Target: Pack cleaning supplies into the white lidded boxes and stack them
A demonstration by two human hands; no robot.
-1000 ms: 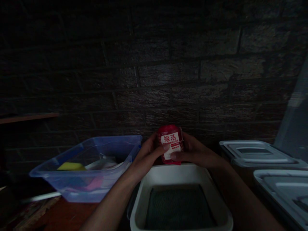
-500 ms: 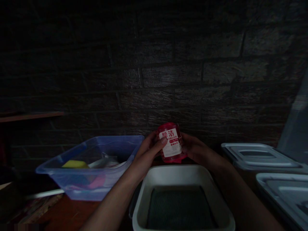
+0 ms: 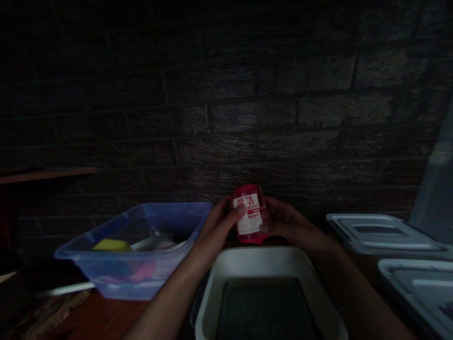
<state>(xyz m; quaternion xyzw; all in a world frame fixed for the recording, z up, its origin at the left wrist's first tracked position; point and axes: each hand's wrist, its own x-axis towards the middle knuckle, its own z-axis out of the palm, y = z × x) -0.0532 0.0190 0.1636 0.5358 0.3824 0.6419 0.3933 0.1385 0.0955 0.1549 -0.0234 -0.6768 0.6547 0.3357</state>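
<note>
A small red container (image 3: 250, 215) with a white label is held upright between both hands, above the far rim of a white tub (image 3: 212, 293). My left hand (image 3: 216, 227) wraps its left side, thumb across the label. My right hand (image 3: 286, 224) grips the right side, fingers curled behind it. Inside the tub lies a dark mesh pad (image 3: 266, 309). The scene is very dim.
A clear blue plastic bin (image 3: 106, 264) at the left holds a yellow sponge (image 3: 110, 244) and pale items. Two grey lidded boxes (image 3: 378, 233) sit at the right. A dark brick wall (image 3: 247, 104) stands close behind. The surface below is reddish wood (image 3: 95, 316).
The red container has turned slightly in my hands, its label now angled more to the left. Both hands stay on it in nearly the same spot.
</note>
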